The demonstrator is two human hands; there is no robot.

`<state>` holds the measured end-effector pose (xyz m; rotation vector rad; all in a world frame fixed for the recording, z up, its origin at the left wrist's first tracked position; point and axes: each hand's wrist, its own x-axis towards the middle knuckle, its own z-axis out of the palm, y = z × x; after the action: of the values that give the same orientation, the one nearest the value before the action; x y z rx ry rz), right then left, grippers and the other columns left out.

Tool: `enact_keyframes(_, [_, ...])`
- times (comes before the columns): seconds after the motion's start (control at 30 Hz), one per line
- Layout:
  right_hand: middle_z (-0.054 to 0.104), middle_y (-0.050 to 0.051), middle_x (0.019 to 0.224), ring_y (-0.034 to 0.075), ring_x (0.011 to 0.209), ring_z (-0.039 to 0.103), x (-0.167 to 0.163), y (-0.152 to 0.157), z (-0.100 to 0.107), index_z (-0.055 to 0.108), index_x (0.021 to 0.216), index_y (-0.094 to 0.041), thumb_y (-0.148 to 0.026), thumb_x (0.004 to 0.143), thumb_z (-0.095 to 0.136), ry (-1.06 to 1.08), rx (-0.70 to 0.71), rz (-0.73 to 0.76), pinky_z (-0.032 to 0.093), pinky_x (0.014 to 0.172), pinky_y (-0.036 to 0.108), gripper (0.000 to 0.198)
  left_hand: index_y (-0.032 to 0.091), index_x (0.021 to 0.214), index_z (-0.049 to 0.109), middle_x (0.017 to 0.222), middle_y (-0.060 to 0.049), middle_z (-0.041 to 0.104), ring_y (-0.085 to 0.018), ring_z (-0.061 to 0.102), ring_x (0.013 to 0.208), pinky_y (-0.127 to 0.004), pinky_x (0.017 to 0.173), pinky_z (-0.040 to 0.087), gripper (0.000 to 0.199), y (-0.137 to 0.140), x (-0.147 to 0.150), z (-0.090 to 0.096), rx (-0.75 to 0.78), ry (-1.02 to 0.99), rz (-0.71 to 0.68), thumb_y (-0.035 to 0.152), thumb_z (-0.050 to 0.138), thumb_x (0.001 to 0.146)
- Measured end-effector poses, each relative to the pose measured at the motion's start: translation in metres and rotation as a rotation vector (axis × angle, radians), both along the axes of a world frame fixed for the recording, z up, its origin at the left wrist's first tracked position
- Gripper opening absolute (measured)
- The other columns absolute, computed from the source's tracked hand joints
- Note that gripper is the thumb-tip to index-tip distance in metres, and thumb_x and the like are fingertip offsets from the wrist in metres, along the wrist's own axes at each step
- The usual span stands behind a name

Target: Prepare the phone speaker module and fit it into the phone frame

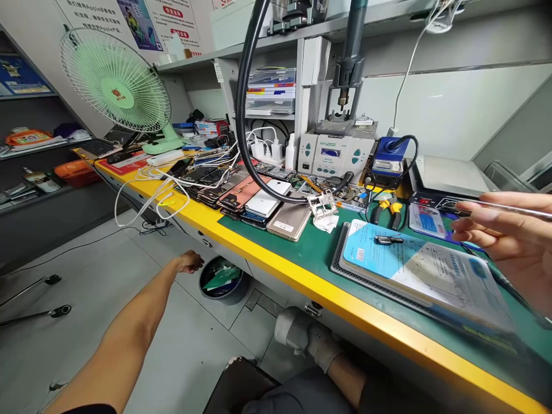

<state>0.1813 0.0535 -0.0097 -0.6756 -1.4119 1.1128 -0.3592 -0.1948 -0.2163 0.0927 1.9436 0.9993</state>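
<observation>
My left hand (190,263) is stretched down past the bench, by the near rim of a grey waste bin (235,296). Its fingers look curled together; whatever they may hold is too small to make out. At the right edge, my right hand (513,233) is raised above the bench, gripping a slim metal tool (517,207) between thumb and fingers. Below and left of that hand lies a blue and white plastic-covered pack (414,264) on a perforated dark tray (338,261). A small black part (388,240) rests on the pack.
Stacked phones (241,190) fill the bench's middle, beside a metal holder (322,205). A black hose (244,115) arches in front of a soldering station (332,152). Yellow-black pliers (388,211) lie right of it. A green fan (116,92) stands far left; white cables (159,190) hang over the yellow edge.
</observation>
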Motion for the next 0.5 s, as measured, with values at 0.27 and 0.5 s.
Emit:
enact_keyframes(0.27, [0.074,0.011,0.083,0.028,0.074,0.07,-0.004,-0.008,0.005,0.082,0.082,-0.019,-0.035,0.059,0.095,-0.007,0.025,0.007,0.051,0.071,0.045,0.031,0.016,0.123,0.062,0.119,-0.009,0.066,-0.023,0.068,0.097,-0.041,0.08,0.06,0.032,-0.005,-0.001,-0.014,0.046,-0.077,-0.047,0.032,0.064,0.095])
enact_keyframes(0.5, [0.075,0.013,0.081,0.028,0.072,0.07,0.002,-0.002,0.003,0.083,0.084,-0.018,-0.043,0.058,0.096,-0.008,-0.011,0.011,0.051,0.07,0.046,0.038,0.015,0.118,0.063,0.115,-0.009,0.068,-0.02,0.069,0.091,-0.039,0.078,0.06,0.03,-0.012,0.004,-0.016,0.207,-0.295,-0.164,0.034,0.063,0.096])
